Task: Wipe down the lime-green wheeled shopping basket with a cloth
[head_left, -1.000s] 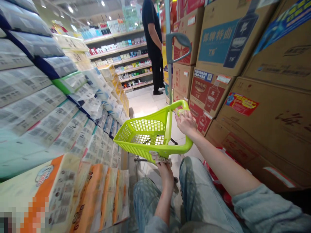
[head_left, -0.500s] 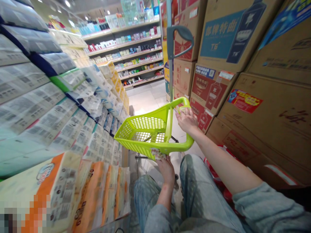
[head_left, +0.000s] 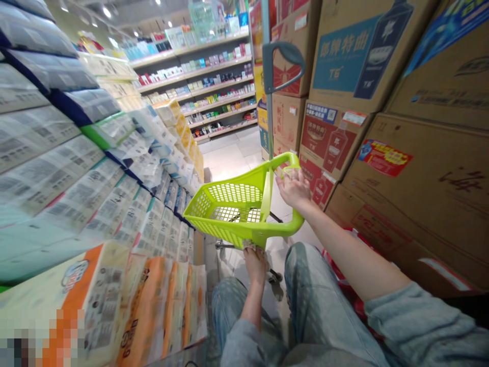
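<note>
A lime-green plastic basket (head_left: pixel 229 204) on a wheeled cart frame stands in the aisle in front of my knees. My right hand (head_left: pixel 293 187) is closed around its top rim on the right side. My left hand (head_left: pixel 255 261) is under the basket's near lower edge, fingers closed on a small whitish cloth (head_left: pixel 250 245) pressed against the plastic. The cart's grey pull handle (head_left: pixel 282 63) rises on a pole behind the basket. My jeans-covered legs fill the bottom of the view.
Stacked packs of tissue paper (head_left: pixel 76 193) line the left side of the aisle. Tall piles of brown cardboard boxes (head_left: pixel 401 127) stand on the right. Shelves of small goods (head_left: pixel 206 86) cross the far end, with pale tiled floor (head_left: pixel 229 155) between.
My left hand with the cloth has slid slightly right along the basket's lower edge. The person in black at the far end a second ago is gone from view.
</note>
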Demonstrator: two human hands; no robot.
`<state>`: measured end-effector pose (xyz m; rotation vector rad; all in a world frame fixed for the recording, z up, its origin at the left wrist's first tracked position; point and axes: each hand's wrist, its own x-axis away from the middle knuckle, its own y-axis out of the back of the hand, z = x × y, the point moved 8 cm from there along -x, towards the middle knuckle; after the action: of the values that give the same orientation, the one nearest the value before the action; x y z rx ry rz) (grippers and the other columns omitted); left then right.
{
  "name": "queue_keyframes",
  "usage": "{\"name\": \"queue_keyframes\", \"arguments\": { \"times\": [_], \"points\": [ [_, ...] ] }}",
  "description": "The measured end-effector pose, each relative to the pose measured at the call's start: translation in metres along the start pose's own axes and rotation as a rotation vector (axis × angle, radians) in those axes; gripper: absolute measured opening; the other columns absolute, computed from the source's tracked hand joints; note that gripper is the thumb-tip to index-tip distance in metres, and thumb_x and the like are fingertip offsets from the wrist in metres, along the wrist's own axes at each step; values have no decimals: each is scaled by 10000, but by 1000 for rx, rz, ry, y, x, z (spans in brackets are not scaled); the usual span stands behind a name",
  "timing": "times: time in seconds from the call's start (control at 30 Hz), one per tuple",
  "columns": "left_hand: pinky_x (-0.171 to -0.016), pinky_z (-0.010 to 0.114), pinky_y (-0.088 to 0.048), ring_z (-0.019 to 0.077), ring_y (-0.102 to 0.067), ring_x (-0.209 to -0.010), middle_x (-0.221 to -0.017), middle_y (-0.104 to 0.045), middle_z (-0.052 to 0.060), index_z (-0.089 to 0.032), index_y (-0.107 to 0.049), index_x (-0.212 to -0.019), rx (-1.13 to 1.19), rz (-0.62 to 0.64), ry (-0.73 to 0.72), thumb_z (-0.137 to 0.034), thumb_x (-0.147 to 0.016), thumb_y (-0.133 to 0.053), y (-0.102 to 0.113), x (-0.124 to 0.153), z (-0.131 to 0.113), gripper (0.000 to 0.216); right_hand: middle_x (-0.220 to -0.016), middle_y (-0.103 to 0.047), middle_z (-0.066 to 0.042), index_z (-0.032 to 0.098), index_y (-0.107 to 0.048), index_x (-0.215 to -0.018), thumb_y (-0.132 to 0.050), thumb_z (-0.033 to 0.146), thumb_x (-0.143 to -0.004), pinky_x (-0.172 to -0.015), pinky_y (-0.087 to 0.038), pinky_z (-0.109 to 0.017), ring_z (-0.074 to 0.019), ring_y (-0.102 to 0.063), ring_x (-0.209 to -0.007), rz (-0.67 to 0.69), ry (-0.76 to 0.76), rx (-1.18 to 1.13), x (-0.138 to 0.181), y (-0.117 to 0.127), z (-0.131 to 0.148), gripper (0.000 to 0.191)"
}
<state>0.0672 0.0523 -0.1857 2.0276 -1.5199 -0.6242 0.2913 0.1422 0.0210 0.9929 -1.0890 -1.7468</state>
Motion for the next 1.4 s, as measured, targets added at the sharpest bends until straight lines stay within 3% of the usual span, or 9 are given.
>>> {"name": "queue_keyframes", "arguments": {
  "times": [0.17, 0.27, 0.43, 0.6, 0.87, 1.0, 1.2, 1.33, 1.4],
  "points": [
    [-910, 380, -441, 238, -557, -1020, -967, -580, 121, -172, -549, -901, 145, -158, -173, -333, -899, -386, 30, 3, -33, 228, -1510, -315, -132, 181, -455, -1373, -126, 496, -962, -1063, -259, -506, -319, -214, -1401, -3, 16, -3, -3, -2, -3, 614],
    [-977, 417, -406, 261, -506, -1139, -1097, -567, 157, -155, -543, -1013, 159, -171, -243, -352, -909, -365, 31, 4, -39, 285, -1507, -317, -138, 177, -452, -1375, -110, 503, -961, -1064, -254, -507, -322, -221, -1399, -7, 22, -4, -5, -2, -4, 629],
    [-998, 391, -405, 261, -484, -1199, -1195, -519, 191, -111, -517, -1137, 41, -46, -197, -241, -885, -360, 8, 2, -11, 324, -1505, -317, -149, 174, -453, -1374, -94, 531, -953, -1064, -243, -514, -327, -220, -1398, -2, 31, -21, -8, -5, -7, 659],
    [-950, 372, -448, 259, -561, -1110, -1159, -553, 194, -101, -569, -1058, -89, 119, -81, -170, -833, -407, -13, 2, 20, 286, -1509, -304, -156, 169, -447, -1379, -89, 530, -955, -1067, -241, -515, -331, -212, -1401, 6, 29, -34, -7, -3, -6, 662],
    [-934, 355, -456, 247, -597, -1038, -1038, -628, 169, -113, -613, -939, -37, 98, -1, -164, -802, -442, -9, -16, 17, 225, -1504, -317, -150, 164, -467, -1362, -95, 524, -954, -1064, -257, -515, -325, -224, -1397, 1, 34, -21, -3, 0, -3, 659],
    [-906, 365, -463, 244, -594, -1002, -991, -630, 141, -142, -605, -920, 19, 47, -45, -217, -821, -442, 7, -16, 0, 205, -1502, -321, -155, 166, -464, -1364, -117, 516, -955, -1060, -255, -520, -329, -223, -1395, -12, 41, -22, -6, -2, -4, 641],
    [-960, 357, -424, 218, -551, -1079, -1049, -606, 112, -184, -568, -1080, 256, -98, -346, -304, -890, -442, 53, 3, -50, 258, -1506, -313, -152, 174, -447, -1376, -143, 498, -959, -1069, -244, -522, -329, -220, -1399, -4, 35, -27, -7, -2, -5, 609],
    [-995, 391, -393, 237, -497, -1156, -1162, -541, 150, -161, -546, -1158, 216, -334, -472, -298, -900, -462, 83, 15, -61, 305, -1508, -308, -154, 169, -453, -1371, -138, 506, -958, -1071, -242, -519, -331, -213, -1402, 7, 32, -27, -5, -2, -4, 619],
    [-989, 413, -399, 251, -489, -1161, -1173, -534, 161, -155, -551, -1179, 140, -355, -580, -294, -897, -464, 85, 17, -74, 326, -1510, -304, -152, 170, -452, -1371, -133, 508, -958, -1072, -242, -516, -327, -208, -1404, 8, 33, -30, -4, -1, -3, 621]
  ]
}}
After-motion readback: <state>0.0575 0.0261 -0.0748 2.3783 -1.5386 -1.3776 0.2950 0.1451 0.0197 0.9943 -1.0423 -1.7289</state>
